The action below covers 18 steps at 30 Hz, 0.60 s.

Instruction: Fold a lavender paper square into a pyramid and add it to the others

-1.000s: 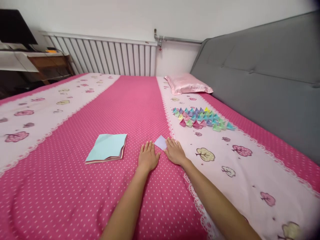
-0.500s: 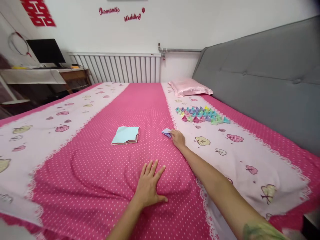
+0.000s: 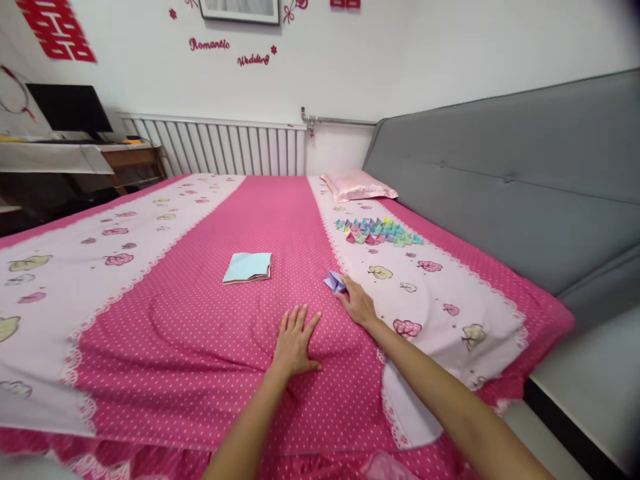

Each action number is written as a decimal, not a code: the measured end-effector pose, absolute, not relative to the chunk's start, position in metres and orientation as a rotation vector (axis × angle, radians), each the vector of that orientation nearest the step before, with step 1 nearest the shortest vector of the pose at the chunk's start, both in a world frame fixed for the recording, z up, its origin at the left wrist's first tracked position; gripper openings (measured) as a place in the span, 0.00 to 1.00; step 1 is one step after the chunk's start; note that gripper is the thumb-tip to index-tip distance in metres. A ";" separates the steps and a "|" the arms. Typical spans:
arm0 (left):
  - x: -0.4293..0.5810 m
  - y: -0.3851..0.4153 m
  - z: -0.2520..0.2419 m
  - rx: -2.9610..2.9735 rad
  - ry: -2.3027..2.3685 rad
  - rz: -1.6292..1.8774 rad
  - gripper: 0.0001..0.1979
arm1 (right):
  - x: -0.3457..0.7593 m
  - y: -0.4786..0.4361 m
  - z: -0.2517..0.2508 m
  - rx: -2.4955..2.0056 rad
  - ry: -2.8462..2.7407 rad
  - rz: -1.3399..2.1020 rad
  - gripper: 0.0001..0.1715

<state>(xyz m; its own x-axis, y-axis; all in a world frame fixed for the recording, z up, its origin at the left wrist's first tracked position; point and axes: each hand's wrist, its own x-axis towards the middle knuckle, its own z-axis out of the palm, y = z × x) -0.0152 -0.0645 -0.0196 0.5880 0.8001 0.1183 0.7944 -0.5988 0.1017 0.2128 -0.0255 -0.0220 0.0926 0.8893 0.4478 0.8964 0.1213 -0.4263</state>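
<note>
pink bed (image 3: 270,207) | pale-blue-topped paper stack (image 3: 247,267) | colourful folded papers (image 3: 370,239) | pillow (image 3: 357,186)

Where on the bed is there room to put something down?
There's bare pink bed between the blue stack and radiator, and a smaller gap between the stack and the purple paper. The pale strip on the left is free too. It's crowded where folded papers bunch near the pillow, and around the left hand and right hand.

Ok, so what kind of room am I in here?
Most likely a bedroom: a large bed with a pink patterned cover fills much of the view, with a grey padded headboard along its right side and a pink pillow near that.
</note>
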 end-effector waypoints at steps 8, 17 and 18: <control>-0.015 -0.061 -0.025 2.816 1.386 0.263 0.60 | 0.213 -0.023 -0.021 -1.816 -2.041 0.078 0.37; -0.015 -0.060 -0.029 2.851 1.372 0.315 0.59 | 0.213 -0.018 -0.022 -1.871 -2.046 0.057 0.34; -0.015 -0.059 -0.029 2.854 1.370 0.323 0.59 | 0.213 -0.018 -0.022 -1.873 -2.043 0.052 0.33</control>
<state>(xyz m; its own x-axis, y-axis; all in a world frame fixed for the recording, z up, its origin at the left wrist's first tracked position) -0.0155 -0.0592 -0.0288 0.6089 0.7677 0.1995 0.7760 -0.6287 0.0504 0.2128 -0.0180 -0.0219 -0.0503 0.9691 0.2415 0.9555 0.1171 -0.2708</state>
